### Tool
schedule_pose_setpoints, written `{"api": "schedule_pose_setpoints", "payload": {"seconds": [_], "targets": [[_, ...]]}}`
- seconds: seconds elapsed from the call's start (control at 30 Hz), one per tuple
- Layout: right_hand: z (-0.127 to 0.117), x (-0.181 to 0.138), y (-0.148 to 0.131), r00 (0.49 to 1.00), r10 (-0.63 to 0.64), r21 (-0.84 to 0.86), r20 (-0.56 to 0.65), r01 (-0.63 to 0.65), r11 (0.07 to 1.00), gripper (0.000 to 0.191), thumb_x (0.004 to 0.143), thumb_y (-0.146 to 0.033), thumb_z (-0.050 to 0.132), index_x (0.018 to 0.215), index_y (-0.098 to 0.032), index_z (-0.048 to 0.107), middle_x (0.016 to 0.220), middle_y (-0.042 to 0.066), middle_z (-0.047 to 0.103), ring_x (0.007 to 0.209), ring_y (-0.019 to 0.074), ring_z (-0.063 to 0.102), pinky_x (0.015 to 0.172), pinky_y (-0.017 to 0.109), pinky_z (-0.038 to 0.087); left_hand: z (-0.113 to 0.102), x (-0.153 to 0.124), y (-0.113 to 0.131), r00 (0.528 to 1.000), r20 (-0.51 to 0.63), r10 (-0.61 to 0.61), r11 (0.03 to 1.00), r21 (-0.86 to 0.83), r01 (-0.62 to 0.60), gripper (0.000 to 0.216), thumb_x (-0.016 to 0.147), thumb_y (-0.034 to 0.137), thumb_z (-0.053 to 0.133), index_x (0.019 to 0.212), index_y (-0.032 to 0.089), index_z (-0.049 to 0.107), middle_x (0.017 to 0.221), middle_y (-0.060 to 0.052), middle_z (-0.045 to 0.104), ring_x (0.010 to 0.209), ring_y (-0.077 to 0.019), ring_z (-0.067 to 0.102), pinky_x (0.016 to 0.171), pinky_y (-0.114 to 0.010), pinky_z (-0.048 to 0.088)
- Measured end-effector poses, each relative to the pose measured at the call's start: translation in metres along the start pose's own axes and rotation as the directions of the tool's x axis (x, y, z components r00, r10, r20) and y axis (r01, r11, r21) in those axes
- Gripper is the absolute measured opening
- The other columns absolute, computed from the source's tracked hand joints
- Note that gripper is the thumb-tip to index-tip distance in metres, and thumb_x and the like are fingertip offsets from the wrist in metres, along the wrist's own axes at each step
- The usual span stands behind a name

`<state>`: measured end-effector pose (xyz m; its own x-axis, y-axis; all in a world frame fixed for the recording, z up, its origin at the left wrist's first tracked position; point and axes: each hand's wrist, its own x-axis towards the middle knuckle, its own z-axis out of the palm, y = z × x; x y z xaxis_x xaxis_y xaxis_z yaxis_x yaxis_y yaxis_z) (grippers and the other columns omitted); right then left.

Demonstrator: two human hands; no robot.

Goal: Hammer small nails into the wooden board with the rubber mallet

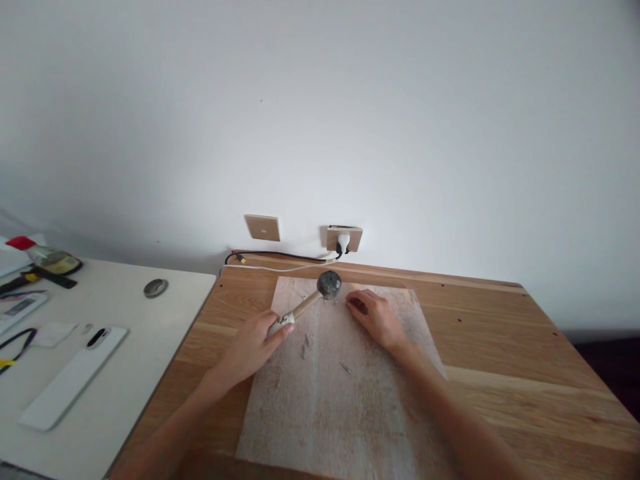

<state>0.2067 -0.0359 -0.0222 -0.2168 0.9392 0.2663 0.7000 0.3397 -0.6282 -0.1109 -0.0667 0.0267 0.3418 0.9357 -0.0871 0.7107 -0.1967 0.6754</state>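
My left hand (263, 337) is wrapped round the pale, worn grip of a mallet (306, 305). Its round, dark head (329, 285) is over the far part of a whitish, scuffed board (320, 413). Just right of the mallet head, my right hand (375, 317) rests by the board with its fingers curled together. Whatever those fingers hold, if anything, is hidden. Several small, thin, nail-like pieces (345, 368) lie on the board between my arms.
The board lies on a wooden table (490, 347) against the wall. Cables (280, 255) run along its back edge to a wall socket (344, 239). On the white table at left are a white power-bank-shaped slab (75, 380), a round metal tin (156, 288) and a red-capped bottle (53, 259).
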Motion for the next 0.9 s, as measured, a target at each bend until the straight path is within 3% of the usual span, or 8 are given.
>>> {"api": "schedule_pose_setpoints", "payload": {"seconds": [0.13, 0.3, 0.43, 0.63, 0.8, 0.9], "targets": [[0.003, 0.0, 0.0, 1.0, 0.019, -0.023, -0.016, -0.019, 1.0, 0.02, 0.091, -0.017, 0.059, 0.107, -0.022, 0.069, 0.091, 0.005, 0.073, 0.08, 0.0192, 0.069, 0.078, 0.031, 0.056, 0.003, 0.005, 0.009, 1.0, 0.026, 0.015, 1.0, 0.019, -0.015, 0.047, 0.099, 0.06, 0.045, 0.081, 0.02, 0.061, 0.086, -0.009, 0.069, 0.086, -0.0262, 0.067, 0.076, -0.033, 0.043], [0.005, -0.004, -0.001, 0.997, 0.059, -0.036, -0.053, -0.061, 0.998, 0.005, 0.091, -0.02, 0.061, 0.088, -0.022, 0.063, 0.085, 0.005, 0.071, 0.075, 0.0199, 0.067, 0.072, 0.029, 0.053, 0.01, 0.013, 0.022, 0.998, 0.045, 0.046, 0.998, 0.038, -0.048, 0.045, 0.099, 0.058, 0.047, 0.081, 0.02, 0.06, 0.085, -0.008, 0.068, 0.083, -0.0252, 0.066, 0.074, -0.033, 0.041], [0.008, -0.004, -0.002, 0.991, 0.108, -0.018, -0.082, -0.11, 0.994, 0.003, 0.091, -0.02, 0.062, 0.09, -0.023, 0.061, 0.083, 0.005, 0.072, 0.073, 0.0203, 0.069, 0.07, 0.03, 0.054, 0.013, 0.016, 0.028, 0.998, 0.047, 0.05, 0.997, 0.052, -0.053, 0.042, 0.1, 0.056, 0.048, 0.081, 0.02, 0.059, 0.085, -0.007, 0.068, 0.084, -0.0249, 0.066, 0.073, -0.033, 0.041], [0.009, -0.004, -0.004, 0.985, 0.143, 0.03, -0.094, -0.141, 0.99, 0.027, 0.088, -0.02, 0.064, 0.115, -0.023, 0.061, 0.087, 0.004, 0.075, 0.075, 0.0215, 0.072, 0.072, 0.032, 0.058, 0.012, 0.015, 0.031, 0.997, 0.054, 0.05, 0.996, 0.064, -0.054, 0.04, 0.1, 0.052, 0.048, 0.079, 0.02, 0.058, 0.083, -0.006, 0.067, 0.082, -0.0233, 0.066, 0.072, -0.032, 0.042], [-0.001, -0.014, 0.0, 0.986, 0.119, 0.045, -0.118, -0.114, 0.992, 0.06, 0.082, -0.022, 0.07, 0.139, -0.023, 0.049, 0.112, 0.01, 0.073, 0.094, 0.0255, 0.072, 0.087, 0.041, 0.059, 0.019, 0.019, 0.029, 0.995, 0.088, 0.044, 0.995, 0.089, -0.052, 0.041, 0.099, 0.054, 0.049, 0.077, 0.021, 0.059, 0.081, -0.005, 0.067, 0.079, -0.0228, 0.066, 0.07, -0.031, 0.041], [-0.009, -0.022, 0.003, 0.985, 0.101, 0.041, -0.138, -0.096, 0.994, 0.064, 0.083, -0.02, 0.065, 0.143, -0.021, 0.045, 0.118, 0.012, 0.069, 0.099, 0.0261, 0.07, 0.091, 0.045, 0.059, 0.024, 0.022, 0.026, 0.994, 0.097, 0.045, 0.994, 0.097, -0.054, 0.042, 0.099, 0.053, 0.048, 0.076, 0.02, 0.058, 0.08, -0.005, 0.067, 0.078, -0.0231, 0.066, 0.07, -0.031, 0.041]]}}
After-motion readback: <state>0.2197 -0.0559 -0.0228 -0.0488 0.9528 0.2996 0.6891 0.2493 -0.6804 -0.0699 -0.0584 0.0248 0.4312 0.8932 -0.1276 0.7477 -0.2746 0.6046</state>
